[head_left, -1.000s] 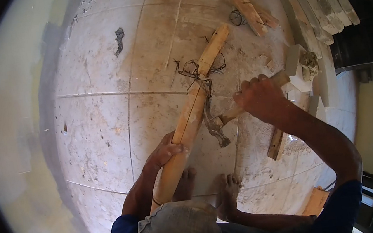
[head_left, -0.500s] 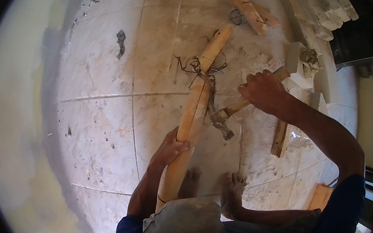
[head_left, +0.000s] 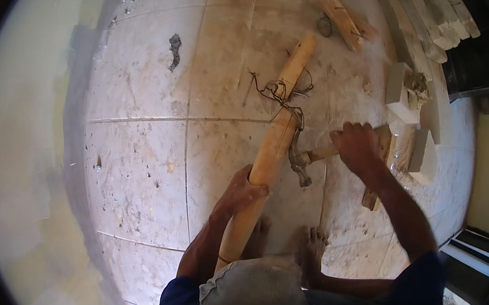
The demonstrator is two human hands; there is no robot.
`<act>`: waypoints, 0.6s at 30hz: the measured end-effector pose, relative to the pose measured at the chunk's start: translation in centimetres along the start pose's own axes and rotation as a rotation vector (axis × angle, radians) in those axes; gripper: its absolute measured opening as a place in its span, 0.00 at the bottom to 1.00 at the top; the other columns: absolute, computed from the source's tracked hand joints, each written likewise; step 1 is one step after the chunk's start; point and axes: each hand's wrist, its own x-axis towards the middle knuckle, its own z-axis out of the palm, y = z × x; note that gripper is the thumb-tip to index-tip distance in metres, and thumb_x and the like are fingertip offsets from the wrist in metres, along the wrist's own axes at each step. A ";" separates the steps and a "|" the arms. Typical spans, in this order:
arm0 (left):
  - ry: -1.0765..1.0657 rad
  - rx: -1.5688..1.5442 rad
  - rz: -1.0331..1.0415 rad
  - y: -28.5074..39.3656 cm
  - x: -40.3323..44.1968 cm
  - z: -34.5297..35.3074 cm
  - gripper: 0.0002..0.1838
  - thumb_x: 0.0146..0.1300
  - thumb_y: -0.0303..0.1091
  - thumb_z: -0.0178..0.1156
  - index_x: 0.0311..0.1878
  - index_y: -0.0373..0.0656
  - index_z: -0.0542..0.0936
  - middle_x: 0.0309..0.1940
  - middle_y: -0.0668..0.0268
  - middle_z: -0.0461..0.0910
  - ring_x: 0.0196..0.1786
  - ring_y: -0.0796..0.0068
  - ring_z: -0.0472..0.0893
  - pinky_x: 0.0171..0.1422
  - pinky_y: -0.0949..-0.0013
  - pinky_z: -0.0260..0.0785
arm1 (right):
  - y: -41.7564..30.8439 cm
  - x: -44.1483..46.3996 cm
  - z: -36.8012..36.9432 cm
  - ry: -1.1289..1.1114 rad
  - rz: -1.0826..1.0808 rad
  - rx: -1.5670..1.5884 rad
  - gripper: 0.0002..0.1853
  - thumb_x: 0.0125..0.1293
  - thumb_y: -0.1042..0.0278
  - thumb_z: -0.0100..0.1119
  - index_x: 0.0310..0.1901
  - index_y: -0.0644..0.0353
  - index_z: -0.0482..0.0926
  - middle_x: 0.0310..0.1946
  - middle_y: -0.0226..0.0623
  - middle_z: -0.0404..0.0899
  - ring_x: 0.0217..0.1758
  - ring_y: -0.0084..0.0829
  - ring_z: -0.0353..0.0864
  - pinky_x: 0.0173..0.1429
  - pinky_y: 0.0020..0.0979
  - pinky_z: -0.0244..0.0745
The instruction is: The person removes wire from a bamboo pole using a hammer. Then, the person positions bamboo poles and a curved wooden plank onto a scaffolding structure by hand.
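Here the left hand is wrapping firmly round a wooden pole, thumb lying across the top, closed as far as the wood is allowing. The pole is slanting away from the grey cap towards the upper middle of the floor. Across on the other side, the right hand is clenching a hammer by its handle, fingers curling tight. The hammer's head is hanging just beside the pole, its long end pointing up at a tangle of wire that is circling the wood; whether they are touching is hard to tell from up here. Beyond the far end, 2 wood pieces are lying next to a small wire coil. Over to the right, pale slabs are standing in a row, and 2 white blocks are sitting nearer the right hand.
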 end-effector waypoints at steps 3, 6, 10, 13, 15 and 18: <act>-0.012 0.081 -0.004 0.2 0.4 -0.2 0.30 0.44 0.36 0.68 0.51 0.30 0.74 0.38 0.57 0.80 0.40 0.70 0.79 0.48 0.66 0.72 | -1.7 -1.4 1.1 -0.006 0.149 0.054 0.05 0.58 0.69 0.57 0.35 0.50 0.80 0.28 0.34 0.76 0.33 0.33 0.79 0.39 0.37 0.72; -0.005 -0.017 -0.021 -0.1 0.4 -0.8 0.30 0.45 0.36 0.69 0.50 0.29 0.75 0.36 0.56 0.81 0.39 0.69 0.80 0.47 0.65 0.72 | -3.5 -1.8 2.4 -0.006 0.243 0.093 0.06 0.55 0.71 0.57 0.35 0.52 0.80 0.28 0.38 0.75 0.33 0.37 0.79 0.39 0.41 0.72; 0.018 -0.014 0.009 -0.4 0.4 -1.3 0.29 0.45 0.35 0.69 0.50 0.29 0.75 0.35 0.56 0.81 0.38 0.69 0.80 0.46 0.66 0.73 | -3.8 -1.8 2.3 0.009 0.247 0.141 0.05 0.56 0.71 0.56 0.34 0.52 0.79 0.27 0.37 0.75 0.33 0.37 0.80 0.39 0.40 0.72; -0.055 -0.046 0.041 -0.8 0.9 -0.8 0.29 0.45 0.35 0.68 0.51 0.29 0.74 0.35 0.57 0.81 0.38 0.70 0.79 0.45 0.66 0.73 | 0.3 -1.1 1.7 0.060 0.077 0.108 0.04 0.56 0.70 0.57 0.34 0.52 0.79 0.27 0.36 0.75 0.32 0.35 0.80 0.37 0.38 0.72; -0.047 0.063 0.040 0.9 0.5 -0.1 0.29 0.46 0.35 0.67 0.51 0.29 0.74 0.35 0.57 0.80 0.38 0.71 0.79 0.45 0.66 0.72 | 2.7 -0.8 0.7 0.116 -0.015 0.093 0.04 0.56 0.69 0.57 0.34 0.52 0.79 0.27 0.36 0.75 0.32 0.34 0.79 0.37 0.37 0.73; -0.042 0.025 0.105 0.4 0.3 0.4 0.29 0.47 0.35 0.66 0.51 0.29 0.74 0.35 0.58 0.80 0.37 0.71 0.78 0.44 0.65 0.72 | 4.1 -0.3 -0.9 0.136 -0.184 -0.098 0.04 0.55 0.68 0.59 0.33 0.52 0.79 0.26 0.35 0.74 0.31 0.33 0.79 0.37 0.36 0.73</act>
